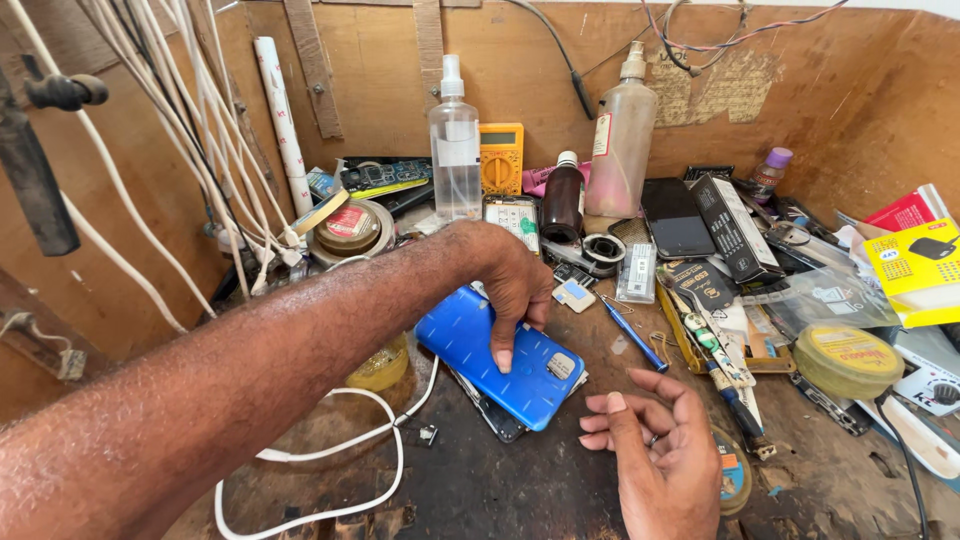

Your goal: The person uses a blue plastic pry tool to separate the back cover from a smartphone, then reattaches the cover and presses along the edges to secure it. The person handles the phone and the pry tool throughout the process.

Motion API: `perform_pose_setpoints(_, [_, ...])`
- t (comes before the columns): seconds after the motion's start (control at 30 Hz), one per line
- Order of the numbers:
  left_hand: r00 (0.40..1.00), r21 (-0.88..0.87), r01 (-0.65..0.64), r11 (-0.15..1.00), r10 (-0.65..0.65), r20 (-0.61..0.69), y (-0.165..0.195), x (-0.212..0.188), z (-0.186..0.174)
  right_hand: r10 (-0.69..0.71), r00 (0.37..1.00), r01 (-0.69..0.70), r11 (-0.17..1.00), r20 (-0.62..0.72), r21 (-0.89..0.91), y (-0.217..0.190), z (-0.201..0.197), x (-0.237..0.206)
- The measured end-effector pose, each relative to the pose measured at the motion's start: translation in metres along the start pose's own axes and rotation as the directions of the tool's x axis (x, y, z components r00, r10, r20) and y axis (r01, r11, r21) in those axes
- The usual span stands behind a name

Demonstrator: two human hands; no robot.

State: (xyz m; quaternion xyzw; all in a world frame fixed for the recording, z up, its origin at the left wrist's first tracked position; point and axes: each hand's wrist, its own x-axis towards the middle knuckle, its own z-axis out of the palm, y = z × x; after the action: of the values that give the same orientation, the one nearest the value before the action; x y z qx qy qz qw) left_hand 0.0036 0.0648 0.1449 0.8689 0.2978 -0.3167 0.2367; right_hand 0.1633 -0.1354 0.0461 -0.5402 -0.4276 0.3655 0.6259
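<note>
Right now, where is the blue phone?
In the head view, the blue phone lies mid-bench on a dark phone, under the left hand, with the right hand just to its right and a white cable on its left.

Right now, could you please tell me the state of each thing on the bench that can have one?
Blue phone: back up, lying on another phone, left hand pressing it.
Right hand: empty, fingers curled, apart from the phone.
Black phone: screen dark, propped up.
Clear spray bottle: upright, nozzle on.
Dark bottle: upright, capped.
White cable: looped, loose.
</note>
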Motion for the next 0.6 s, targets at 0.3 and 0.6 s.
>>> perform_pose_setpoints(0.3, [0.998,-0.217,-0.061,0.974,0.064,0.004,-0.004,-0.002,-0.001,0.032,0.999,-0.032,0.999,-0.019,0.007,0.000,-0.003,0.003])
perform_pose_setpoints(0.6, [0.972,-0.510,-0.220,0.832,0.141,-0.189,-0.006,-0.015,-0.006,-0.001,1.000,0.003,0.998,-0.031,0.058,0.006,-0.006,0.005])
